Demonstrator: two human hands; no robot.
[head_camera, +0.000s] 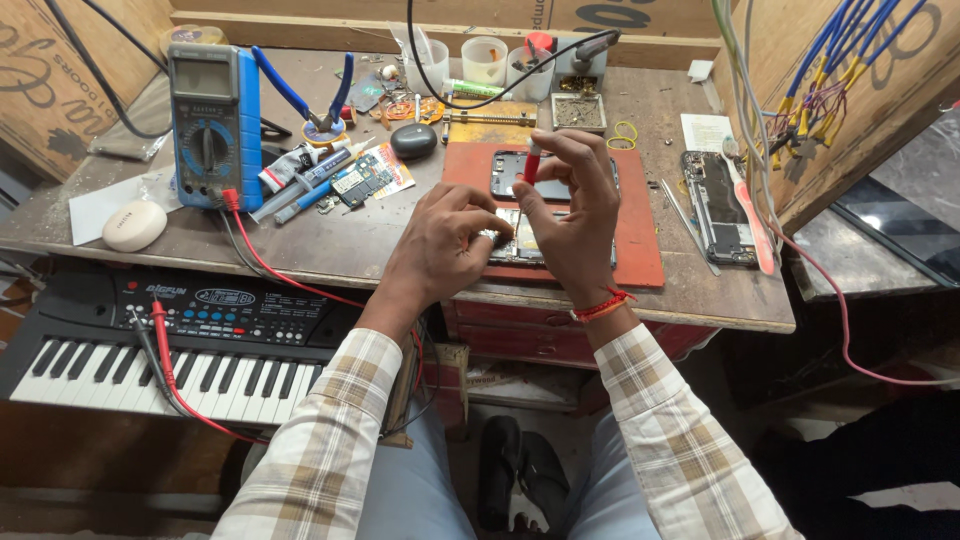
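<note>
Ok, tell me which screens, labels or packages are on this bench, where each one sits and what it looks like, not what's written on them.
Multimeter: back left, standing, blue and grey, blank grey display.
Keyboard panel: below the bench's left edge, black with printed labels and blue buttons.
Printed card: centre left, flat, small, colourful.
Opened phone: right of the red mat, dark, rectangular.
Wooden crates: around the bench, tan with dark lettering.

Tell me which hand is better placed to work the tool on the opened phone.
Right, probably. The right hand already holds the red tool upright over the opened phone on the red mat. The left hand pinches the phone's edge, steadying it.
</note>
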